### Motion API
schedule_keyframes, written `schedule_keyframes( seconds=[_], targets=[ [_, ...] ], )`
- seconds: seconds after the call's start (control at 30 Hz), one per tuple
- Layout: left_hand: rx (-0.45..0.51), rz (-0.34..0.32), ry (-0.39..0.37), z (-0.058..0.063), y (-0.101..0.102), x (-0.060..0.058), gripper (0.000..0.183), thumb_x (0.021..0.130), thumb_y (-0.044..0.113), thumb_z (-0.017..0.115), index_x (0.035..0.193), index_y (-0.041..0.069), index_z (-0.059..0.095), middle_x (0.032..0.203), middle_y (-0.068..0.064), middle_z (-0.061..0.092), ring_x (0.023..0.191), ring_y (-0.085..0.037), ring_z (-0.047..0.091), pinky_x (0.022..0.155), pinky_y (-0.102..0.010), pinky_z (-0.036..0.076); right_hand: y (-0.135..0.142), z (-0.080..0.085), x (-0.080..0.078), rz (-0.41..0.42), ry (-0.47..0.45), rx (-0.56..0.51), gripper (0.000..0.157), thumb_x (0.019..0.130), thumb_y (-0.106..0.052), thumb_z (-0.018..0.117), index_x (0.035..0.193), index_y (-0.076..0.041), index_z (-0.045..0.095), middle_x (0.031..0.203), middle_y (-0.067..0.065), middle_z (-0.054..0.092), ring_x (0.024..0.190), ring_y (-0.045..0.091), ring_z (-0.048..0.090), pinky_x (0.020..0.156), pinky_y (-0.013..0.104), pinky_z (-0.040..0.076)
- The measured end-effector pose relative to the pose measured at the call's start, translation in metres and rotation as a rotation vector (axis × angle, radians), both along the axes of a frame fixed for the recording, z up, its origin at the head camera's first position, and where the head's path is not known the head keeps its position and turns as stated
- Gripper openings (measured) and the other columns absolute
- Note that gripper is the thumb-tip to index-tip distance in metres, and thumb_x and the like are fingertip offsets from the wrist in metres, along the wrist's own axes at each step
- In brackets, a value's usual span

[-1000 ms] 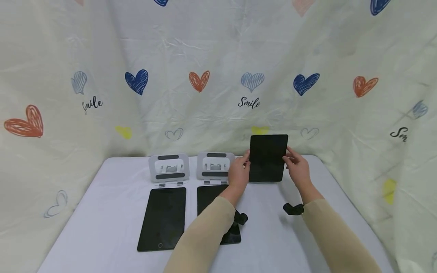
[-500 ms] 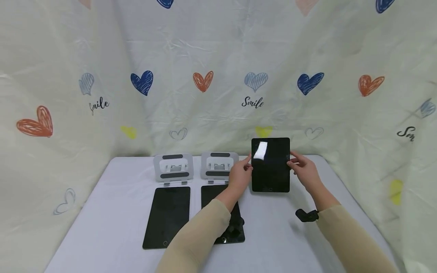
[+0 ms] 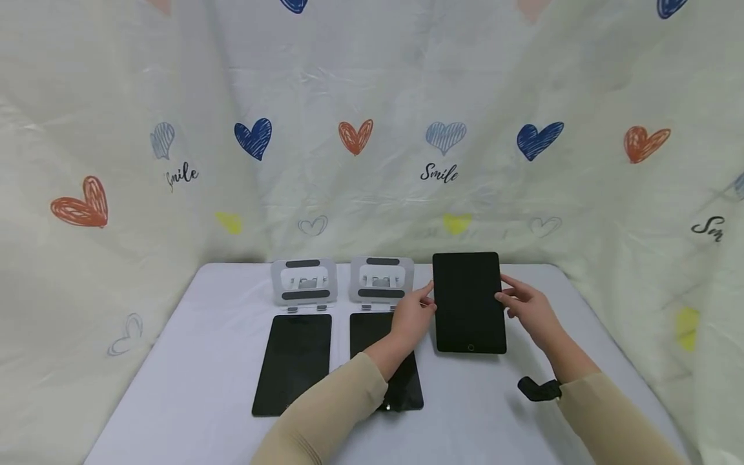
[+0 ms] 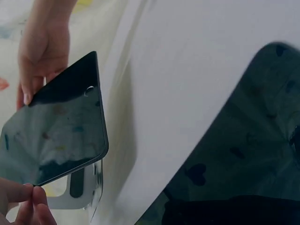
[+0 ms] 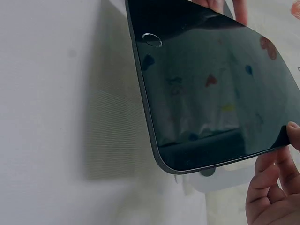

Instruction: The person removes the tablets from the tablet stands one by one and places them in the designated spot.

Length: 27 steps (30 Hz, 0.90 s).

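Observation:
A black tablet (image 3: 469,302) is held tilted above the white table, its home button at the lower edge. My left hand (image 3: 411,318) pinches its left edge between thumb and fingers. On the opposite edge, my right hand (image 3: 533,315) grips it the same way. Beneath the raised tablet, a light grey stand (image 5: 229,176) shows partly in the right wrist view; the head view hides it. The left wrist view shows both hands at the tablet's edges, with a gap and a shadow between its lower end and the table.
Two grey tablet stands (image 3: 305,281) (image 3: 382,279) stand at the back of the white table (image 3: 192,361). In front of them lie two more black tablets (image 3: 295,358) (image 3: 369,332); my left forearm crosses the second. A curtain (image 3: 372,84) printed with hearts hangs behind.
Both hands have brought the tablet down and nearer to me, and it leans back more. The head view has shifted slightly left. Both hands keep their hold; the other tablets stay put.

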<state>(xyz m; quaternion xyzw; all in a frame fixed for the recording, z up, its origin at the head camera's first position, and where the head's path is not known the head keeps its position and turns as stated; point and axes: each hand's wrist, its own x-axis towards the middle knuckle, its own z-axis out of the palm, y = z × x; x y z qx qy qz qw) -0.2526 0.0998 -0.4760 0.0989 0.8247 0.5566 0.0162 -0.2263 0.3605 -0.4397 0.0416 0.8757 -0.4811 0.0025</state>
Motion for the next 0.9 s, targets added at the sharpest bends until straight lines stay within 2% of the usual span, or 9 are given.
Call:
schedule_keyframes(
  seconds=[0.07, 0.17, 0.27, 0.37, 0.5, 0.67, 0.9],
  targets=[
    [-0.01, -0.011, -0.002, -0.001, 0.001, 0.005, 0.053, 0.094, 0.01, 0.068, 0.143, 0.027, 0.055, 0.095, 0.006, 0.067, 0.077, -0.003, 0.058, 0.063, -0.022, 0.047, 0.003, -0.003, 0.004, 0.008, -0.028, -0.008, 0.072, 0.098, -0.047, 0.058, 0.158, -0.018, 0.029, 0.132, 0.018, 0.051, 0.094, 0.032, 0.055, 0.079, 0.04, 0.044],
    [-0.013, -0.021, -0.004, -0.002, 0.002, 0.011, 0.054, 0.093, 0.009, 0.069, 0.142, 0.024, 0.056, 0.093, 0.005, 0.068, 0.074, -0.002, 0.057, 0.061, -0.021, 0.046, 0.005, -0.006, 0.009, 0.016, -0.053, -0.007, 0.074, 0.099, -0.048, 0.057, 0.158, -0.015, 0.027, 0.134, 0.019, 0.05, 0.098, 0.03, 0.055, 0.082, 0.037, 0.045],
    [-0.022, -0.025, -0.03, -0.004, 0.0, 0.017, 0.056, 0.092, 0.007, 0.069, 0.143, 0.024, 0.055, 0.093, 0.006, 0.067, 0.07, -0.002, 0.056, 0.061, -0.021, 0.046, 0.005, -0.008, 0.013, 0.038, -0.075, -0.006, 0.075, 0.098, -0.048, 0.057, 0.158, -0.013, 0.027, 0.136, 0.022, 0.051, 0.102, 0.027, 0.055, 0.082, 0.031, 0.047],
    [-0.049, -0.067, -0.08, -0.006, -0.001, 0.023, 0.061, 0.091, 0.005, 0.068, 0.147, 0.023, 0.05, 0.094, 0.006, 0.064, 0.068, -0.003, 0.055, 0.06, -0.022, 0.045, 0.006, -0.011, 0.016, 0.052, -0.097, -0.003, 0.076, 0.098, -0.047, 0.058, 0.157, -0.011, 0.027, 0.136, 0.023, 0.052, 0.103, 0.024, 0.055, 0.082, 0.03, 0.048],
    [-0.136, -0.136, -0.117, -0.007, -0.001, 0.029, 0.068, 0.09, 0.002, 0.067, 0.151, 0.02, 0.044, 0.093, 0.007, 0.061, 0.069, -0.006, 0.055, 0.059, -0.023, 0.045, 0.01, -0.015, 0.022, 0.064, -0.132, 0.013, 0.075, 0.099, -0.045, 0.058, 0.157, -0.009, 0.027, 0.134, 0.023, 0.054, 0.101, 0.026, 0.056, 0.082, 0.033, 0.047],
    [-0.236, -0.16, -0.118, -0.009, 0.004, 0.035, 0.074, 0.087, 0.003, 0.071, 0.152, 0.022, 0.041, 0.091, 0.009, 0.059, 0.071, -0.009, 0.052, 0.06, -0.023, 0.044, 0.016, -0.021, 0.029, 0.066, -0.146, 0.004, 0.075, 0.099, -0.043, 0.059, 0.157, -0.008, 0.028, 0.132, 0.022, 0.056, 0.1, 0.025, 0.055, 0.081, 0.032, 0.049],
    [-0.338, -0.244, -0.178, -0.01, 0.006, 0.042, 0.086, 0.083, 0.005, 0.076, 0.156, 0.023, 0.033, 0.075, 0.007, 0.053, 0.06, -0.011, 0.049, 0.054, -0.024, 0.04, 0.022, -0.023, 0.038, 0.112, -0.188, 0.041, 0.074, 0.099, -0.035, 0.062, 0.156, -0.003, 0.027, 0.128, 0.022, 0.054, 0.099, 0.026, 0.055, 0.08, 0.034, 0.048]
  ],
)
